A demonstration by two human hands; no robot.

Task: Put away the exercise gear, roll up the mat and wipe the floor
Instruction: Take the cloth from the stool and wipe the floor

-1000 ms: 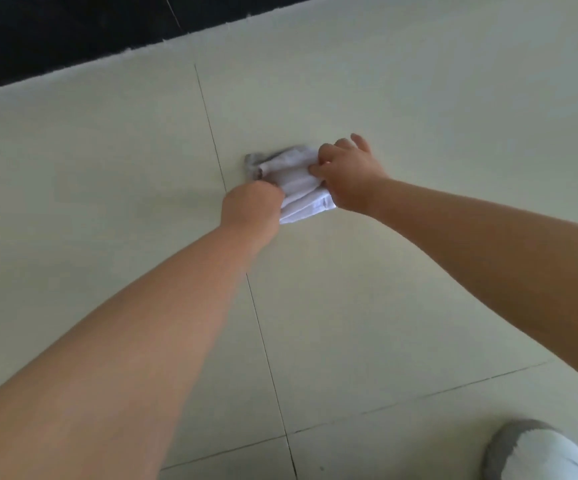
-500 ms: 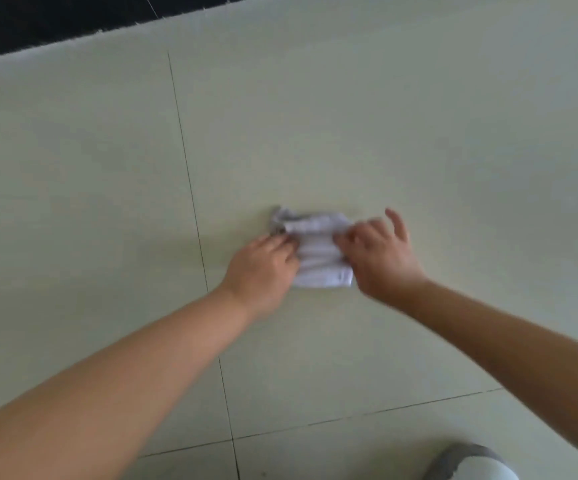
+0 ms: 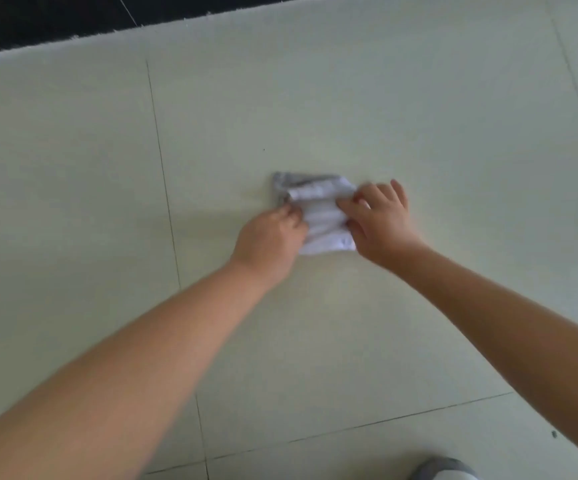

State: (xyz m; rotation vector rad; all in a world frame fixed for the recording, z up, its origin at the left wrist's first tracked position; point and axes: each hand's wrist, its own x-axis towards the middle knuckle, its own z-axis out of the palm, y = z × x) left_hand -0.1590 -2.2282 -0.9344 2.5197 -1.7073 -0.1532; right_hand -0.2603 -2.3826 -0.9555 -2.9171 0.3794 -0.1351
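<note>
I noted the crumpled white cloth rag (image 3: pixel 318 216) on the pale tiled floor (image 3: pixel 419 109), well short of its dark far edge. Left hand (image 3: pixel 270 240) and right hand (image 3: pixel 381 220) pinched its sides. I advised flattening it, pressing evenly, overlapping strokes.

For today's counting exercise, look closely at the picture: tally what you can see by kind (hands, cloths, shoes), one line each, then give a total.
Hands: 2, the left hand and the right hand, both gripping the cloth
Cloths: 1, the white cloth on the floor
Shoes: 1, a grey and white shoe, partly cut off at the bottom edge
Total: 4
</note>
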